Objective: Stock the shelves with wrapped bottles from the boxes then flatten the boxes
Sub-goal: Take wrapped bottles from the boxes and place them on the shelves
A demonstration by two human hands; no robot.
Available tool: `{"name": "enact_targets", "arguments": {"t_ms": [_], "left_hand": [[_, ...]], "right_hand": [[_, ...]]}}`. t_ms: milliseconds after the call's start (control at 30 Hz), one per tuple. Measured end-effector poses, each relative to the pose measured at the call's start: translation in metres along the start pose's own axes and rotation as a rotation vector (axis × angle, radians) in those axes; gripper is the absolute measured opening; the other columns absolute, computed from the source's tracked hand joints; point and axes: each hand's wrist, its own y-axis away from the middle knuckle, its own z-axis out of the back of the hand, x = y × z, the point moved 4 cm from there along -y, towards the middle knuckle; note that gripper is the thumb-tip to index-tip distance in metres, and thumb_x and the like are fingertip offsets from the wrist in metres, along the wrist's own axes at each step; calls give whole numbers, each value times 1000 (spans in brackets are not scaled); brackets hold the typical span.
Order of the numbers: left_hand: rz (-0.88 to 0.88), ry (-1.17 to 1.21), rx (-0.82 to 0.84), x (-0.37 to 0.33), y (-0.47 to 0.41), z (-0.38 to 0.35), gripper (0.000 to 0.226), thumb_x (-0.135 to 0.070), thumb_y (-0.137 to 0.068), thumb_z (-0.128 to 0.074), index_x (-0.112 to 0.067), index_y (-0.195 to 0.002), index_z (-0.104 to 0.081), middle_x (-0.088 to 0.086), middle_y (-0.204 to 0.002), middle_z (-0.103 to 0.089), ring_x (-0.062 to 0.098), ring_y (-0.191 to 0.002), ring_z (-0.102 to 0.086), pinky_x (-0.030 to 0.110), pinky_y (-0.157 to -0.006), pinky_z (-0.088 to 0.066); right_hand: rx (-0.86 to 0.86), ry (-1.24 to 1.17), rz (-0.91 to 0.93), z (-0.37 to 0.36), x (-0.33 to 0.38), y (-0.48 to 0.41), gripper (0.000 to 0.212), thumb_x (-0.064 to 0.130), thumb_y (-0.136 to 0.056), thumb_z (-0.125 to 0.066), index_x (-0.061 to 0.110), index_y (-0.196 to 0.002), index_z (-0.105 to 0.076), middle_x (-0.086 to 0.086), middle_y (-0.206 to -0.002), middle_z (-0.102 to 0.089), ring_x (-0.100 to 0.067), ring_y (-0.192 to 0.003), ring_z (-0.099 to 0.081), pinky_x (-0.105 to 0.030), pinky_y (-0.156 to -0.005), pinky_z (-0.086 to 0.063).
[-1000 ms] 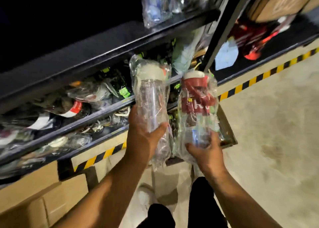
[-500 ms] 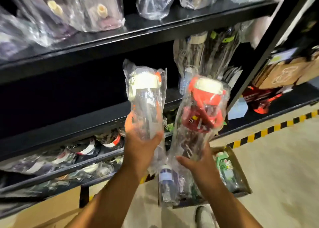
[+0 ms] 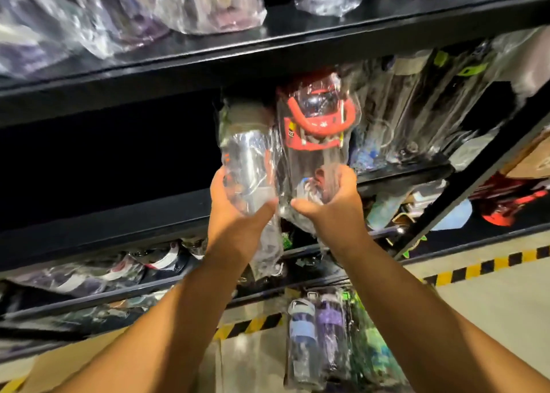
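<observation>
A: What's different from a second ago?

B: Both bottles have gone up. They were held low, in front of the bottom racks. Now they sit at the opening of the middle shelf, caps just under the front edge of the upper shelf.

A: Start at the left.

B: The left hand is wrapped round the lower half of the clear bottle, thumb across the front, with loose wrap trailing below the wrist. Just beside it, the right hand grips the base of the red-capped bottle. The two bottles now press side by side, where before there was a gap between them.

A: Are they on the shelf yet?

B: Hard to say. The hands hide the bases, so I can't tell whether they've crossed the front edge. I'd judge they're not set down.

A: And further right?

B: The stocked bottles already stand along the right end of that shelf, so this pair probably goes just left of them. Lower down, spare bottles wait by the floor. Stocking isn't finished, and flattening is some way off.
</observation>
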Motion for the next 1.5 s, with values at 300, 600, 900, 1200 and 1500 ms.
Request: {"name": "enact_targets", "arguments": {"t_ms": [300,600,900,1200,1500], "left_hand": [[57,65,-73,8,-17,-7,96,-16,-81,-82,-36,-153,-22,-12,-131,-56,6,-108,-61,19,-90,-50],[68,162,-80,25,-21,-12,91,-7,-78,-82,-33,-149,-32,-18,-111,-65,-5,-89,-69,35,-92,-57],[-6,231,-90,13,-44,-27,89,-6,-81,-80,-34,-147,-26,-12,-119,-62,-8,-96,-65,21,-89,-56],[-68,61,-280,15,-75,-41,77,-47,-72,-85,-26,-124,-32,1,-133,-45,15,-119,-49,29,-105,-41],[-190,3,-215,43,-71,-45,101,-31,-76,-85,-25,-152,-19,-8,-151,-34,2,-135,-36,14,-111,-29]], "right_hand": [[-118,69,95,-25,-15,-44,89,28,-65,-83,26,-139,-33,1,-133,-52,-20,-121,-53,-41,-104,-46],[-142,110,91,-19,-35,-58,85,40,-74,-79,24,-142,-32,1,-126,-58,-17,-113,-59,-40,-102,-47],[-107,130,95,-15,-52,-63,109,50,-64,-85,38,-150,-18,7,-150,-41,-15,-135,-44,-44,-112,-39],[-128,191,189,-9,-53,-64,101,47,-69,-85,25,-150,-28,-1,-147,-42,-17,-135,-42,-43,-112,-38],[-146,226,267,-7,-50,-59,92,44,-73,-81,15,-147,-35,-7,-140,-48,-14,-128,-43,-24,-105,-37]]}}
